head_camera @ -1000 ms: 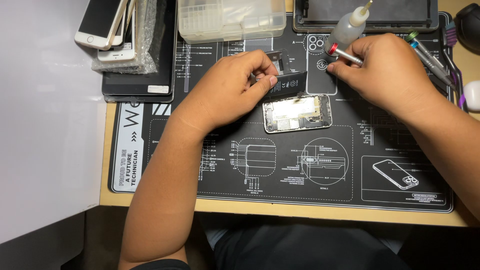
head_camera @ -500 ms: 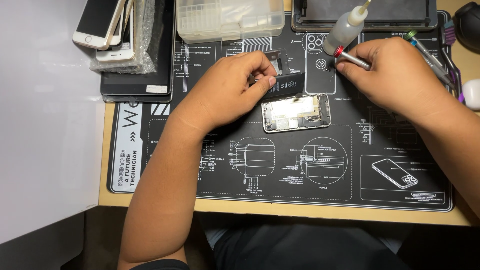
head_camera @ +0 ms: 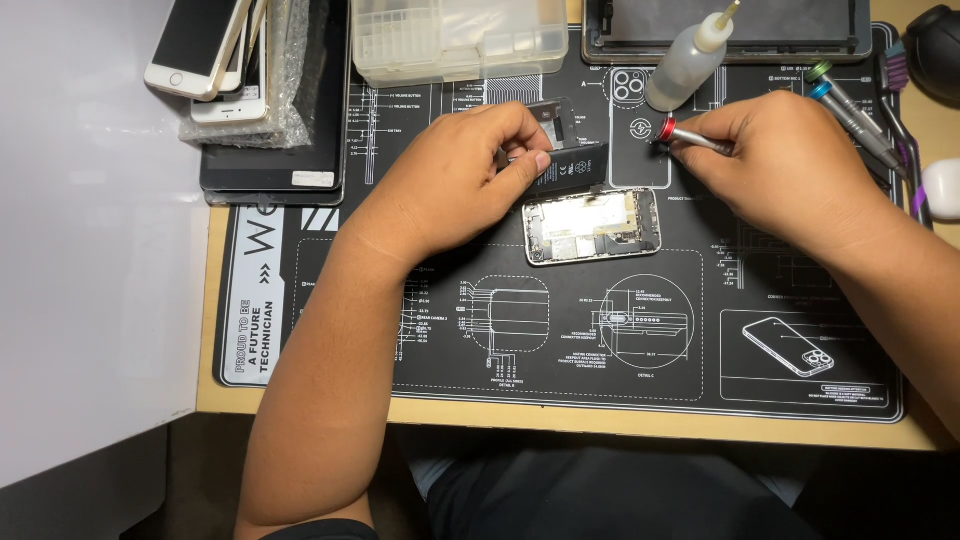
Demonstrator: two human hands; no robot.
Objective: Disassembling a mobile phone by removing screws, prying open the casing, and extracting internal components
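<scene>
Barely anything is shifting since half a second ago — both hands are staying over the black repair mat (head_camera: pixel 560 350), the opened phone (head_camera: pixel 592 226) sitting where it was. Left hand (head_camera: pixel 455 180) is pinching narrow, thumb and fingertips closing on the near-left end of a flat black battery (head_camera: pixel 572 165), which is lying just beyond the phone's far edge, tilted slightly. Right hand (head_camera: pixel 790 165) is curled tight around a slim screwdriver (head_camera: pixel 690 137), its red collar pointing left, the tip hovering near the battery's right end — whether it is touching, I cannot tell. Phone shell is lying face-open in the middle of the mat, shiny insides showing, between the two hands and a little nearer. Farther back, a small squeeze bottle (head_camera: pixel 686 62) is standing just beyond the screwdriver, a clear plastic parts box (head_camera: pixel 455 38) to its left, and stacked phones (head_camera: pixel 215 55) at the far left corner.
</scene>
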